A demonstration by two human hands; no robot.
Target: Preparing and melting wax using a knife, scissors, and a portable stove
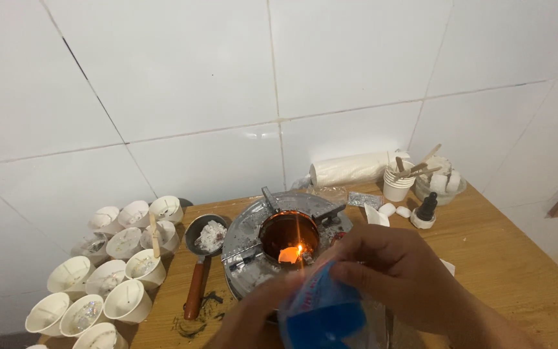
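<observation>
Just beside the lit round metal burner (289,240), a blue plastic packet (321,310) is gripped by the right hand (398,271) and left hand (253,320); flame could melt it

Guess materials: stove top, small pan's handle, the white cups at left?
Stove top: likely sheet metal, silvery and glossy, reflecting the flame. Pan handle: looks like wood, reddish-brown with a smooth sheen. White cups: probably paper, matte, thin-walled; plastic can't be ruled out. Both hands hold a blue and white pouch, seemingly glossy plastic film.
</observation>
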